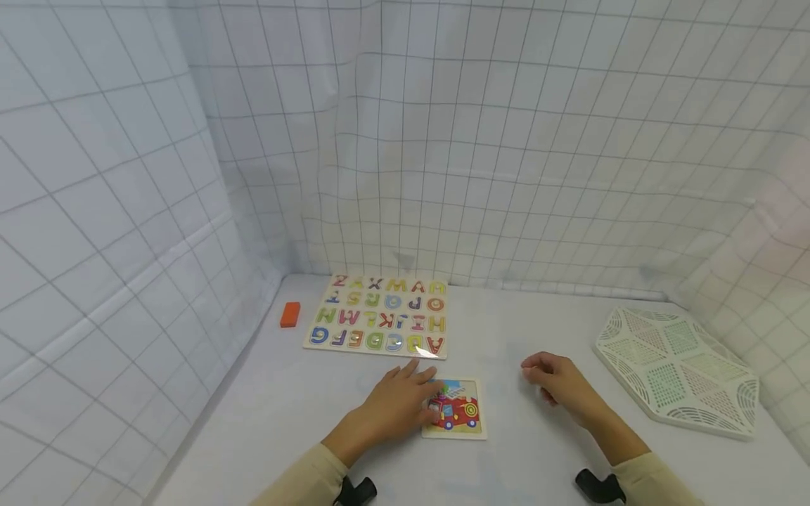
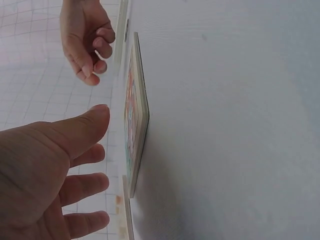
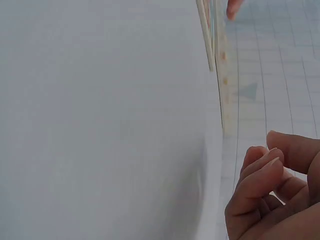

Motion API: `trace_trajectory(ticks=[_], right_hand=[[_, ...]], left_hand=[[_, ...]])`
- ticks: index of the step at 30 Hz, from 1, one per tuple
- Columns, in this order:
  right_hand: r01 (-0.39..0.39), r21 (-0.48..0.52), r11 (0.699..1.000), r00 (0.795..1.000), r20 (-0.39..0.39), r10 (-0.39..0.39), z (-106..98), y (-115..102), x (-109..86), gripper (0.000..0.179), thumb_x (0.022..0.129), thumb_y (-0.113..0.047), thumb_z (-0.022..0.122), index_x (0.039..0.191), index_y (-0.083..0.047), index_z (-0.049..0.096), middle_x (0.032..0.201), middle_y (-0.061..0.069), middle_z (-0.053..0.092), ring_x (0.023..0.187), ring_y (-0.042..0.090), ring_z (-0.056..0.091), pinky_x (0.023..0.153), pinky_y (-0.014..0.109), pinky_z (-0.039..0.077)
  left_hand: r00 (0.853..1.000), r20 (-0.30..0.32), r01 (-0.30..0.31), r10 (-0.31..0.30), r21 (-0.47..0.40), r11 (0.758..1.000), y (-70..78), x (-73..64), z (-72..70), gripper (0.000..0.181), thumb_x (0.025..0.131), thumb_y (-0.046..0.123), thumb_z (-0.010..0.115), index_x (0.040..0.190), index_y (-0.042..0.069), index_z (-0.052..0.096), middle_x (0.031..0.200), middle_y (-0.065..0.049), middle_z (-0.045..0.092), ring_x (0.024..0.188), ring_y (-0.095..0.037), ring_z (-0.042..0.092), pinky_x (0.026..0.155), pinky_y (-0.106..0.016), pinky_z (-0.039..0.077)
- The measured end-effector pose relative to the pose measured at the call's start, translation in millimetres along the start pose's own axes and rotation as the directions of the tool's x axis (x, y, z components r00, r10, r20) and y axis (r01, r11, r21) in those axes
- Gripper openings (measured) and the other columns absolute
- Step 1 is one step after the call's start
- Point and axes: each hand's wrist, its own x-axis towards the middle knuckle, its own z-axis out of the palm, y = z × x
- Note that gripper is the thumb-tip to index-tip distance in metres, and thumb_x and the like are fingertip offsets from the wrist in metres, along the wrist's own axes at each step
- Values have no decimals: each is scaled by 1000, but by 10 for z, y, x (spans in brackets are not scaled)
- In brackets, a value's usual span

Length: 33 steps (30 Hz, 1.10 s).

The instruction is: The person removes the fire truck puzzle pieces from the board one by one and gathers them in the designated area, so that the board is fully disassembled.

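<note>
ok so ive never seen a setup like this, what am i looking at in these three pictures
There's no robot: these are a person's bare left hand and right hand. The widest picture comes from a camera worn on the head; the others come from one on each wrist. On the white surface lie a small picture puzzle showing a red vehicle, an alphabet board, an orange block and a pale patterned panel. The left hand is spread over the picture puzzle; the right hand is loosely curled. Neither appears to hold anything.
</note>
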Motion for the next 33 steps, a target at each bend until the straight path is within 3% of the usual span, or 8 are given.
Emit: trace_trajectory(ticks=[5,10,21,25,33], right_hand=[[-58,102,993,995,82,50,464,-199,123,29,98,-19,67,121,-1,65,90,8,61,67,17,55,54,27,47],[-49,88,995,988,152,35,744,-358,186,30,96,-20,68,120,-1,66,93,8,68,68,19,62,57,29,51],[-69,30,997,988,137,64,891,-430,211,26,95,-15,68,114,2,69,89,7,69,63,18,62,54,27,51],[-54,7,998,990,131,53,938,-425,221,23,94,-13,70,111,3,70,86,7,68,60,16,58,53,25,46],[-22,-17,1000,990,136,24,998,-425,287,23,87,-7,73,107,3,69,81,6,66,54,11,49,50,21,41]], left_hand=[[1000,-7,10,-10,-5,1000,-5,40,44,50,94,48,68,138,26,65,151,0,55,147,-37,40,113,-57,39],[1000,0,-5,5,18,1000,21,46,81,45,92,46,71,133,27,69,146,1,59,143,-36,45,110,-57,42],[1000,3,-13,12,60,998,77,58,66,44,90,48,74,129,27,72,141,0,64,139,-34,51,110,-58,43],[999,-5,-34,34,73,997,90,53,68,41,90,48,74,125,27,74,139,-1,65,137,-34,52,108,-58,44],[1000,-2,-21,21,104,994,104,70,90,40,90,49,74,124,29,75,136,0,66,138,-33,51,109,-60,42]])
